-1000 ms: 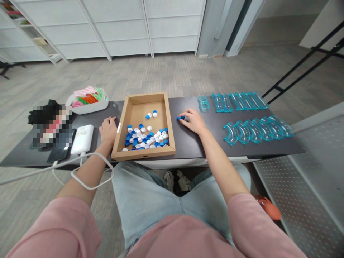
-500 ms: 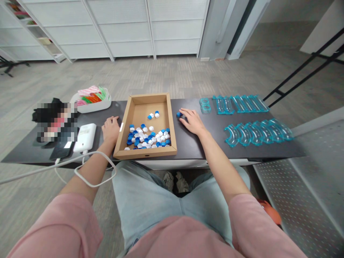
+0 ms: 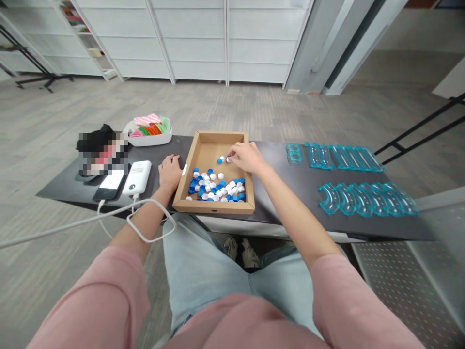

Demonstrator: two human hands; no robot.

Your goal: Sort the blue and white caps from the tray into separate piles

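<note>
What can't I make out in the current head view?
In the head view:
Right hand: whether it grips the small piece there; fingers partly cover it.
Blue and white pieces: total count; small and overlapping.
Phone: screen washed out white.
Pixelated items: details masked by blocks.

Cardboard tray (image 3: 232, 209): matt, smooth. Hex pcs (image 3: 232, 185): smooth plastic, approx. satin. Teal curved pcs (image 3: 364, 199): glossy, see-thru plastic. Tabletop (image 3: 281, 194): smooth, low sheen. Jeans (image 3: 207, 264): matt denim. T-shirt (image 3: 232, 322): soft matt cloth.
</note>
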